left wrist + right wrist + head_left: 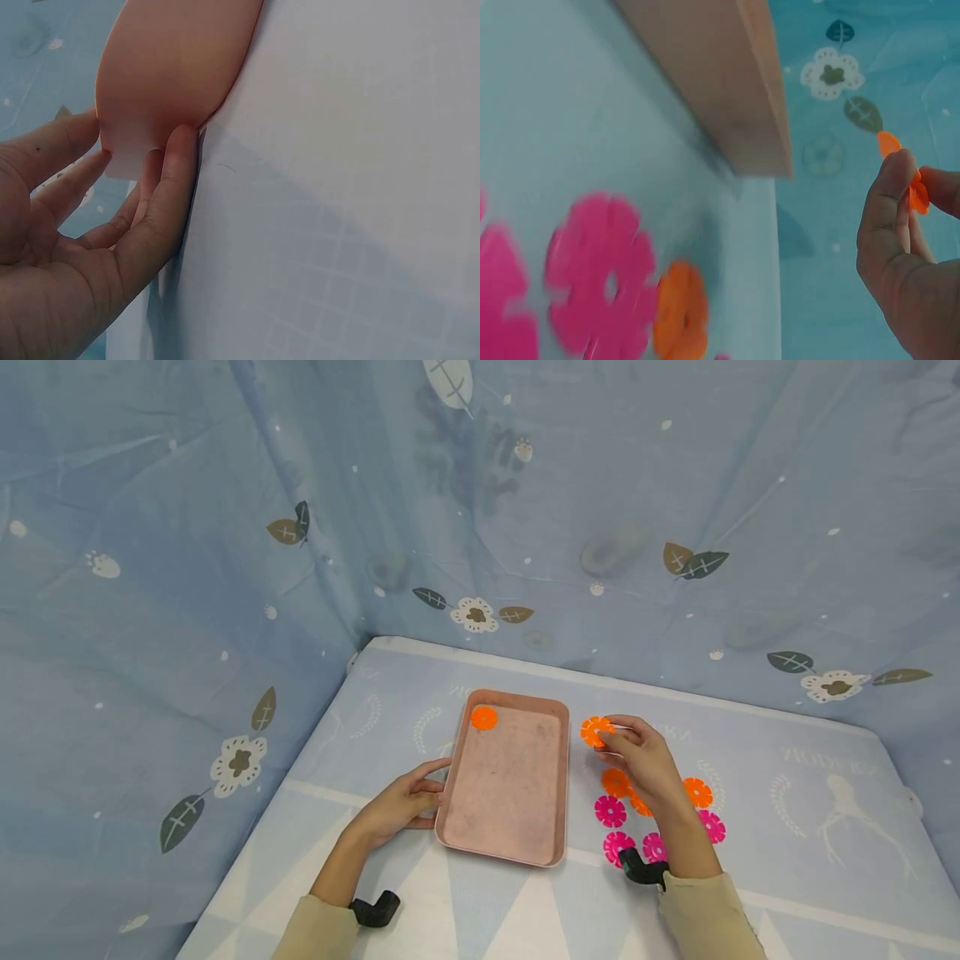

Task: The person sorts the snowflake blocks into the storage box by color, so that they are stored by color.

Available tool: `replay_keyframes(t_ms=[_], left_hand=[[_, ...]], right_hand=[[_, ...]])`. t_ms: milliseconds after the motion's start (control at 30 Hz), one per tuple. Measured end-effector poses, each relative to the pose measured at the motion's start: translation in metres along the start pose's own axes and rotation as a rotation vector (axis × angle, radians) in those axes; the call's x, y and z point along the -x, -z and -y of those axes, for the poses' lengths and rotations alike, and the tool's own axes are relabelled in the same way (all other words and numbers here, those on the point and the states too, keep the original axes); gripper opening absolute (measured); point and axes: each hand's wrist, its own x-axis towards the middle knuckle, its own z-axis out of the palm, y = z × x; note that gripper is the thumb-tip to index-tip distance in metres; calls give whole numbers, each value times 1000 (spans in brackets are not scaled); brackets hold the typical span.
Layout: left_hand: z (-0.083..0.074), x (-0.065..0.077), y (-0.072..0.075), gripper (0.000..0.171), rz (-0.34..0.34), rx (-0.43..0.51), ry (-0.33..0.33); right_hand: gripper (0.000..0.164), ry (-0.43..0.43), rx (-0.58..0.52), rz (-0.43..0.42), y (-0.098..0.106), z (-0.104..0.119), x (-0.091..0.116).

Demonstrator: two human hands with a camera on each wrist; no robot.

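My right hand [641,764] pinches an orange notched plastic disc [596,731] between thumb and fingers, just right of the tray's upper right side. In the right wrist view the same disc [889,144] appears nearly edge-on between the fingertips. My left hand [401,802] touches the outer left wall of a shallow pink tray [564,777], its fingers spread along that side. The left wrist view shows these fingertips [180,142] against the tray wall [165,67]. One orange disc [483,718] lies inside the tray near its upper left corner.
Below and beside the right hand lie several loose discs, among them a pink one [610,811] and an orange one [697,792]; the forearm partly hides the group. A patterned cloth [810,860] covers the table. Blue printed curtains [600,510] hang behind and to the left.
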Motion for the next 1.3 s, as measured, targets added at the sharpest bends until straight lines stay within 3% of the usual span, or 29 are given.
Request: replay_keyframes(t_ms=[300,600,967,1167,1300], left_hand=[[1,-1,2,61,0,6,-2],[2,0,2,61,-4,4,3],[2,3,1,60,-4,8,14],[1,2,2,60,3,16,9],[1,0,3,59,5,12,9]], right_hand=[[40,10,-143,-10,-58,10,-30],[37,-44,-221,-48,-104,8,-51],[35,-80,-253,-76,-128,-24,-67],[39,-151,-196,-117,-133,-35,-69],[39,-145,-163,-128,-134,-39,-70]])
